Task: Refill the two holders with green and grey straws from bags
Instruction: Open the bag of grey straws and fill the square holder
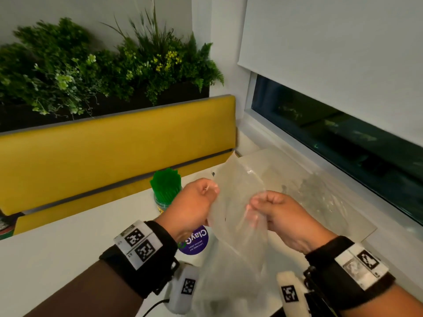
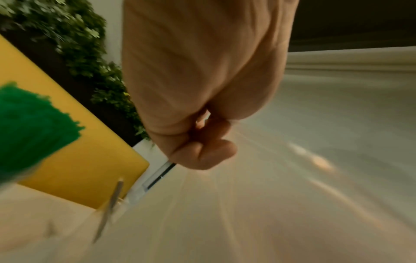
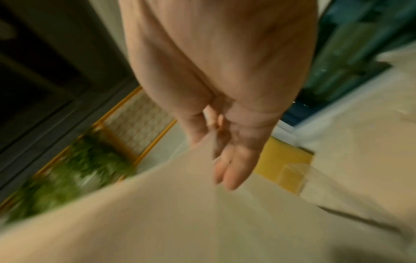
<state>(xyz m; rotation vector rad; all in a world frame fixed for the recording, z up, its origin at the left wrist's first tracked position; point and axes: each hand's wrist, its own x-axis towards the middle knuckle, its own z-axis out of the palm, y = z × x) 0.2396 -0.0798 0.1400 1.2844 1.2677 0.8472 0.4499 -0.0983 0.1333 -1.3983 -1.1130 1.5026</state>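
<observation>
Both of my hands are up in the middle of the head view, gripping one clear plastic bag (image 1: pixel 238 202) between them; my left hand (image 1: pixel 194 205) has its fingers curled into a fist on the bag's left edge, and my right hand (image 1: pixel 278 215) is curled the same way on the right edge, the film stretched and creased between the two; the bag hangs down toward the lower middle of the frame, above the white tabletop (image 1: pixel 68 243). In the left wrist view my fingers (image 2: pixel 202 153) are folded tight over the plastic, which fans out below them; in the right wrist view the picture is blurred, and my fingers (image 3: pixel 231 169) lie against the sheet with the thumb on its other side. I cannot tell whether any straws are inside this bag. A second clear bag (image 1: pixel 320 191) lies on the tabletop to the right, along the window sill. Green straws (image 1: pixel 166 183) stand packed upright in a holder (image 1: pixel 163 205) just left of my left hand, near the centre of the frame; a round purple sticker (image 1: pixel 194 242) sits on the tabletop below that hand. A yellow seat back (image 1: pixel 114 143) fills the left middle, with green plants (image 1: pixel 91 65) in the upper left.
</observation>
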